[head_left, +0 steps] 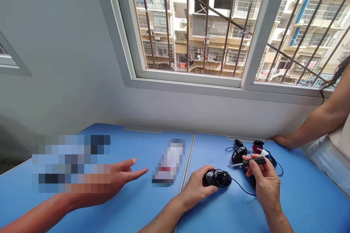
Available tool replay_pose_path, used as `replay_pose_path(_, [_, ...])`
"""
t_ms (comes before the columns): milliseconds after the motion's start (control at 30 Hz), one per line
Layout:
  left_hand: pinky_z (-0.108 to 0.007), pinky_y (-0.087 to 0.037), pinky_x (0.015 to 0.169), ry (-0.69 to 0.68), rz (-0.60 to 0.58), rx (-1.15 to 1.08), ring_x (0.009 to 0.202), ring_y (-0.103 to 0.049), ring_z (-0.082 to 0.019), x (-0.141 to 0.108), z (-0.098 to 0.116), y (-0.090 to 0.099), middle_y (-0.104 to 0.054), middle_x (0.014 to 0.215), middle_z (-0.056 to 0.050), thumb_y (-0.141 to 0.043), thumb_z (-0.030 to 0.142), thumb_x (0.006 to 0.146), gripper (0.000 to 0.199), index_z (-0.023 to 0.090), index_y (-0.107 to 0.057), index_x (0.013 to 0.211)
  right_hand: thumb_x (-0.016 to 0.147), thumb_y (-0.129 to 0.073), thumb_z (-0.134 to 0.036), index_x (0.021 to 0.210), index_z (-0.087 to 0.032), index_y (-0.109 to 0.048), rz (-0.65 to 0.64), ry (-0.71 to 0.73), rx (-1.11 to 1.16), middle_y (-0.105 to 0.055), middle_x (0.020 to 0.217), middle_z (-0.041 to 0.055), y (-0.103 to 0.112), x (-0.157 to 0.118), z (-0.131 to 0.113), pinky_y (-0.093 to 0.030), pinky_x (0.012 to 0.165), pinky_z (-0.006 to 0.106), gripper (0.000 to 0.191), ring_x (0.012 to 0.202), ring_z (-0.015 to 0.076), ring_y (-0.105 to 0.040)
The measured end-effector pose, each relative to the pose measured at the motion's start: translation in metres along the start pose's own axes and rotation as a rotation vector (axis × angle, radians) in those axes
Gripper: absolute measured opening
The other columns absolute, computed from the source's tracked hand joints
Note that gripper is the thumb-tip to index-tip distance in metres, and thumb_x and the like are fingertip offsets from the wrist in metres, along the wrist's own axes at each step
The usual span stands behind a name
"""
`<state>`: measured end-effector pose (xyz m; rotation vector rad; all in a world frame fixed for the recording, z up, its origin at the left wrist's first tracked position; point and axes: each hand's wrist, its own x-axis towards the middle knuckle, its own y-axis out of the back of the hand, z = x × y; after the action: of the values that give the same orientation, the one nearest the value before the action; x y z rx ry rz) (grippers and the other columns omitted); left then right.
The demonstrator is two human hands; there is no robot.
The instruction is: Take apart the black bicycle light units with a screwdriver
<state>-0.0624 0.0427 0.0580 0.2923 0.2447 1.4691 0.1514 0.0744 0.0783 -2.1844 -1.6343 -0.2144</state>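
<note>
the computer mouse [209, 178] is glossy black and rounded, with thin black cord [244, 190] looped over its body and trailing off to the right. it sits crosswise, its left end between the thumb and fingers of the left hand [195, 189]; whether it touches the bench [218, 214] is unclear. the screwdriver [257, 161] has a dark handle, gripped in the right hand [265, 180], and a slim metal shaft pointing left, nearly level, its tip near the mouse.
</note>
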Motion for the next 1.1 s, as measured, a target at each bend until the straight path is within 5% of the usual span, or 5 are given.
replay_pose_path(233, [-0.023,-0.047,0.070,-0.073,-0.126,-0.042,0.083,-0.060,-0.019,0.005,-0.003,0.002,-0.066,0.091,0.003,-0.071,0.016,0.066,0.040,0.022,-0.064,0.105,0.071,-0.078,-0.042,0.094,-0.018,-0.066,-0.010,-0.009,0.009,-0.076,0.086,0.0090,0.000,0.000,0.000,-0.053,0.048,0.028,0.035,0.056,0.0154,-0.062])
replay_pose_path(933, [-0.024,-0.045,0.073,-0.074,-0.116,-0.038,0.084,-0.059,-0.019,0.018,-0.004,-0.002,-0.067,0.093,0.001,-0.071,0.018,0.064,0.043,0.020,-0.064,0.106,0.076,-0.076,-0.040,0.096,-0.020,-0.066,0.000,0.013,0.043,-0.076,0.091,0.0074,-0.001,-0.003,-0.005,-0.053,0.050,0.026,0.030,0.053,0.0113,-0.056])
replay_pose_path(1033, [-0.026,-0.047,0.077,-0.060,-0.118,-0.015,0.089,-0.060,-0.021,-0.004,-0.017,0.000,-0.067,0.097,0.001,-0.075,0.021,0.068,0.043,0.020,-0.063,0.109,0.075,-0.076,-0.038,0.095,-0.022,-0.067,-0.035,0.054,0.086,-0.076,0.092,0.0074,-0.013,-0.012,-0.017,-0.055,0.051,0.027,0.028,0.053,0.0127,-0.060])
replay_pose_path(1100, [-0.032,-0.050,0.083,-0.033,-0.130,-0.008,0.095,-0.061,-0.022,-0.045,-0.040,0.006,-0.065,0.108,-0.002,-0.071,0.030,0.080,0.036,0.019,-0.061,0.113,0.074,-0.077,-0.037,0.094,-0.023,-0.069,-0.147,0.056,0.093,-0.076,0.093,0.0081,-0.029,-0.023,-0.024,-0.057,0.052,0.028,0.026,0.058,0.0161,-0.065])
